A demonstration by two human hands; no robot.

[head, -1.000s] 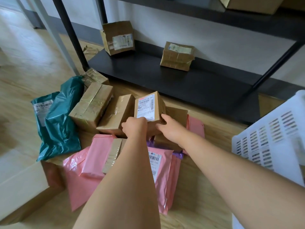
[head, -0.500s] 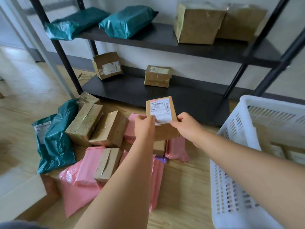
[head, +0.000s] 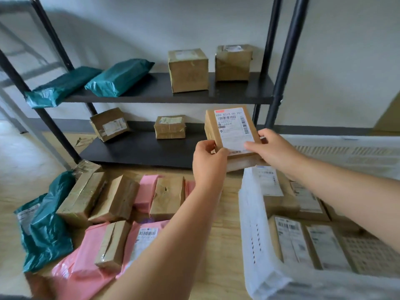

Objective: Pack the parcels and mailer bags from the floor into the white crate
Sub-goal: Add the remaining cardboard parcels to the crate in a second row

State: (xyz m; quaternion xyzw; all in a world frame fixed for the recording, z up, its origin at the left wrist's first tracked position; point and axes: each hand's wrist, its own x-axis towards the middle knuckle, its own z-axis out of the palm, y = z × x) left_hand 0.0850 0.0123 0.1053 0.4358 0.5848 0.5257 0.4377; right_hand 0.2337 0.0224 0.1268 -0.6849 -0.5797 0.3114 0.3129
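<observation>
A small cardboard parcel (head: 229, 126) with a white shipping label hangs in the air above the far left corner of the white crate (head: 253, 234). My left hand (head: 208, 163) grips its near left corner, and my right hand (head: 271, 148) grips its right side with the thumb on the label. Several labelled parcels (head: 290, 239) lie inside the crate. On the floor at the left lie brown boxes (head: 82, 198), pink mailer bags (head: 86, 263) and teal mailer bags (head: 45, 226).
A black metal shelf rack (head: 164, 96) stands against the wall behind the pile. It carries two teal bags (head: 116, 77) and two boxes (head: 188, 70) on the upper shelf, and two boxes (head: 170, 127) on the lower one. Bare wooden floor (head: 225, 245) runs between pile and crate.
Both hands have lifted the labelled parcel off the floor pile and carried it up and to the right, to above the crate's corner. The view has swung right, showing the crate's inside.
</observation>
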